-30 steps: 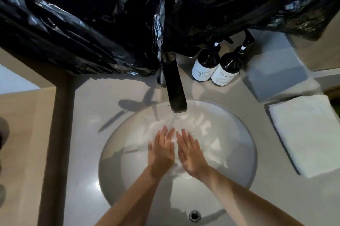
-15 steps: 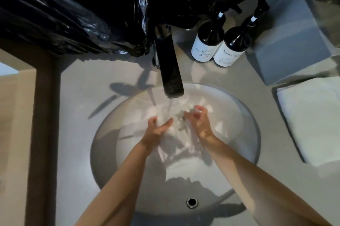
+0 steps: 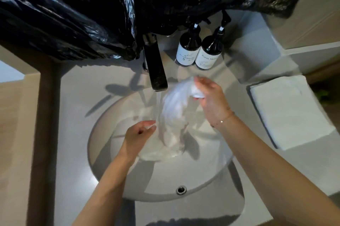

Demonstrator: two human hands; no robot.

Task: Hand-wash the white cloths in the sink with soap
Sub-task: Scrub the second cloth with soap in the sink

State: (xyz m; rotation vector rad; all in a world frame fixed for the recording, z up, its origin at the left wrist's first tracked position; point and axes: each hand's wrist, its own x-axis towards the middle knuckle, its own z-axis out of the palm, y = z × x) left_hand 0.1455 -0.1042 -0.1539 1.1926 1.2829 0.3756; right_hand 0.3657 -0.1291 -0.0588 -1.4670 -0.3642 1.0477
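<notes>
My right hand (image 3: 209, 97) lifts white cloth (image 3: 174, 115) by bunched end, fingers pinching it, so faucet (image 3: 156, 67) stream runs down it into sink (image 3: 103, 152). Left hand (image 3: 138, 133) loosely curled beside cloth's tail, grip unclear.

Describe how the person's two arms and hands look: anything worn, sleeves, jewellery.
Both forearms are bare, with no sleeve in view on either. The right hand has a thin chain bracelet with small beads at the wrist. The left hand shows no bracelet or watch. No gloves on either hand; whether any ring is worn is too blurred to tell.
</notes>
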